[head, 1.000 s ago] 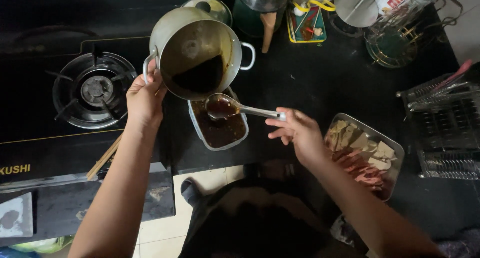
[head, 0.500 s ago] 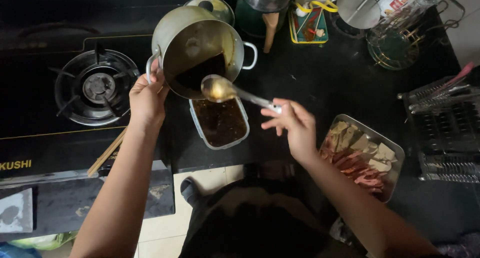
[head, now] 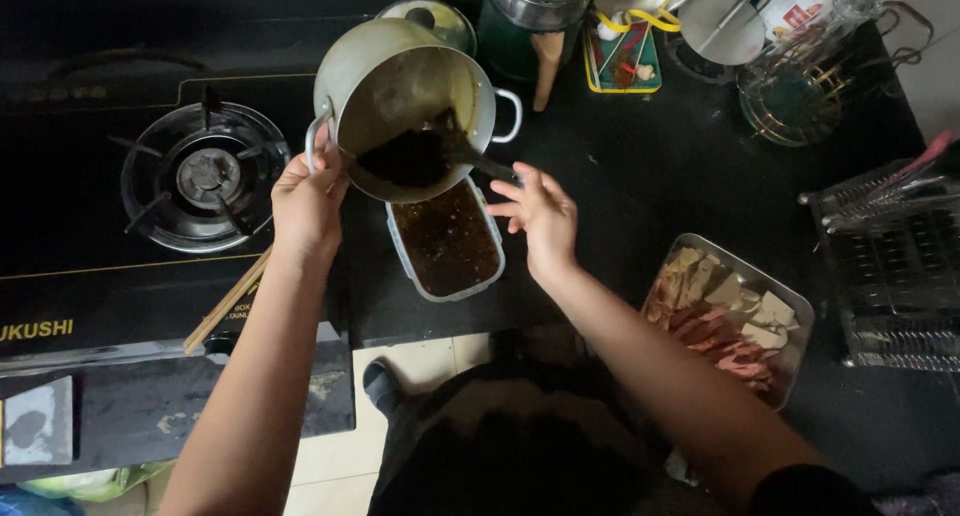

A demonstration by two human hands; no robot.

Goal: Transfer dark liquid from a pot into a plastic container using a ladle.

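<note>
Since the earlier frame the metal spoon (head: 470, 156) has gone from above the container, bowl raised, to inside the pot, its bowl now down in the dark contents; the right hand has followed it up and leftward; the pot looks tipped slightly further toward the camera.

Left to right: black gas burner with round grate (head: 205, 176) at upper left, unlit as far as can be told; pair of wooden chopsticks (head: 228, 301) lying diagonally below it; left hand (head: 308, 208) closed around the pot's left side handle, fingers wrapped tight; round grey metal pot with two loop handles (head: 400, 76) held tilted, mouth facing down-frame, dark brown sauce pooled at its lower lip; rectangular clear plastic container (head: 445, 241) directly beneath that lip, nearly full of the same dark sauce, standing on the black counter (head: 620, 196).

Right hand (head: 540, 211) sits just right of the container; thumb and forefinger appear pinched on the spoon's handle end, remaining fingers spread loose; exact contact partly hidden.

Key relation: spoon's long axis runs from the right-hand grip up-left into the pot; its bowl lies up-left of the hand; container lies down-left of the grip, touching neither hand.

Far right: rectangular metal tray of pale and reddish sliced food (head: 730, 316); wire rack (head: 890, 266).
</note>
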